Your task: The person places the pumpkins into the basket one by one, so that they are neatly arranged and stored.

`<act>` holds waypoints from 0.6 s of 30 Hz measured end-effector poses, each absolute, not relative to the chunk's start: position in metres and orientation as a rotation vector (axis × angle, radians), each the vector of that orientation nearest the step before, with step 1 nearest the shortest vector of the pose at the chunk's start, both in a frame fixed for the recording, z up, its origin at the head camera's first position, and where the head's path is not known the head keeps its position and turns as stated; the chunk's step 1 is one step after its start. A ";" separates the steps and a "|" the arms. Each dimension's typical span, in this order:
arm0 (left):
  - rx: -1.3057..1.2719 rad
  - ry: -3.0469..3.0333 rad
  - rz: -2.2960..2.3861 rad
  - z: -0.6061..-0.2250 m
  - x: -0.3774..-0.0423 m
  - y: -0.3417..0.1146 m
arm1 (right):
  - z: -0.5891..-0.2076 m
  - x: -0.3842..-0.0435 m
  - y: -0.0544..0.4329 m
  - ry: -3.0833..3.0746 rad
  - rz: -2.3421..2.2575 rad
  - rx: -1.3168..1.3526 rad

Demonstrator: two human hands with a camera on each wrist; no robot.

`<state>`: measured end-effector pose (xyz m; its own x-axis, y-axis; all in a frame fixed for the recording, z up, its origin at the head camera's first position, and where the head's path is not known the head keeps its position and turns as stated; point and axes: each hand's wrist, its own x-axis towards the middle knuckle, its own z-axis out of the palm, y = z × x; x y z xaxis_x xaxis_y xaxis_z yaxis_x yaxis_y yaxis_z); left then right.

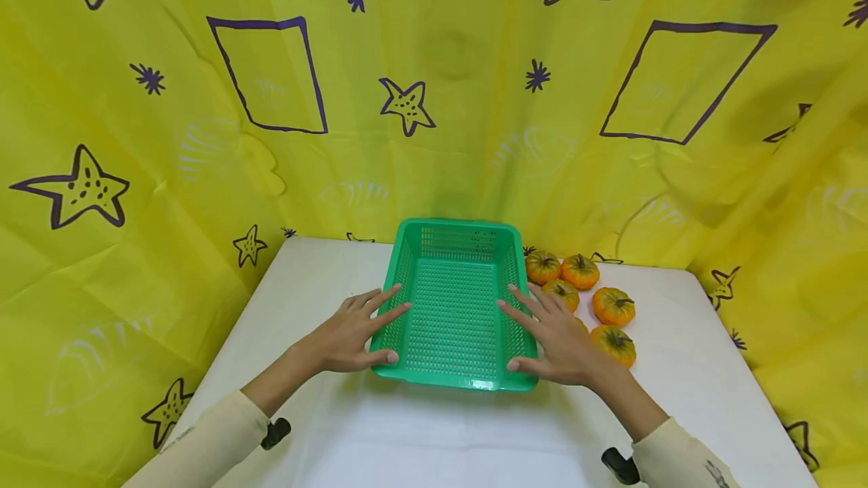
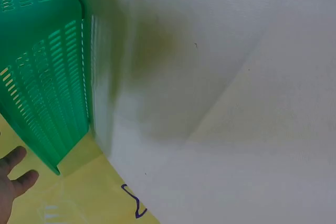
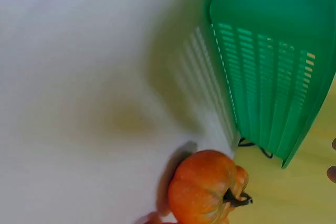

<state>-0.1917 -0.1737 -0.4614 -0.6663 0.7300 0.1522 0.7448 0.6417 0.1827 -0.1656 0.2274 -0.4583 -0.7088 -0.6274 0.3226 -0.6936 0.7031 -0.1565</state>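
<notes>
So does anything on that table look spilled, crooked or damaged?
Nothing major stands out. The green plastic basket stands upright, no visible cracks, with the small pumpkins grouped beside it. One oddity: the left wrist view shows a tiny dark fleck on the plain white tabletop, too small to identify.

A yellow curtain (image 1: pixel 468 104) printed with dark starfish (image 1: pixel 408 105) hangs along the far, left and right sides of the white table (image 1: pixel 447 435). Small orange pumpkins (image 1: pixel 613 307) cluster on the table's far right part.

Green slotted basket (image 3: pixel 273 17) near orange pumpkins (image 3: pixel 199 187), fingers (image 3: pixel 332 174) at the right edge.
</notes>
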 end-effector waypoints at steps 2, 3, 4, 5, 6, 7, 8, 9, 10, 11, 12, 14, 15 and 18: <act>-1.255 -2.799 -0.365 -0.462 -0.192 -0.174 | -0.458 -0.164 0.234 -2.662 0.400 1.034; -1.254 -2.806 -0.373 -0.463 -0.193 -0.174 | -0.458 -0.164 0.238 -2.661 0.403 1.019; -1.252 -2.814 -0.381 -0.463 -0.193 -0.174 | -0.458 -0.163 0.241 -2.664 0.407 1.002; -1.251 -2.819 -0.387 -0.464 -0.193 -0.175 | -0.459 -0.162 0.245 -2.670 0.411 0.982; -1.249 -2.824 -0.392 -0.464 -0.193 -0.175 | -0.460 -0.161 0.249 -2.674 0.416 0.964; -1.248 -2.827 -0.400 -0.465 -0.193 -0.176 | -0.460 -0.160 0.254 -2.678 0.417 0.944; -1.248 -2.827 -0.408 -0.465 -0.193 -0.176 | -0.461 -0.159 0.258 -2.682 0.419 0.925; -1.248 -2.826 -0.415 -0.466 -0.193 -0.176 | -0.462 -0.158 0.262 -2.686 0.415 0.906; -1.251 -2.824 -0.419 -0.466 -0.193 -0.177 | -0.463 -0.157 0.266 -2.690 0.415 0.888; -1.254 -2.822 -0.419 -0.467 -0.193 -0.177 | -0.464 -0.156 0.270 -2.689 0.414 0.872; -1.254 -2.823 -0.422 -0.467 -0.193 -0.177 | -0.465 -0.156 0.274 -2.688 0.420 0.854; -1.257 -2.828 -0.423 -0.469 -0.194 -0.178 | -0.466 -0.154 0.282 -2.694 0.430 0.812; -1.256 -2.835 -0.425 -0.469 -0.194 -0.178 | -0.468 -0.153 0.285 -2.695 0.435 0.791; -1.247 -2.858 -0.436 -0.470 -0.194 -0.178 | -0.471 -0.151 0.296 -2.715 0.460 0.720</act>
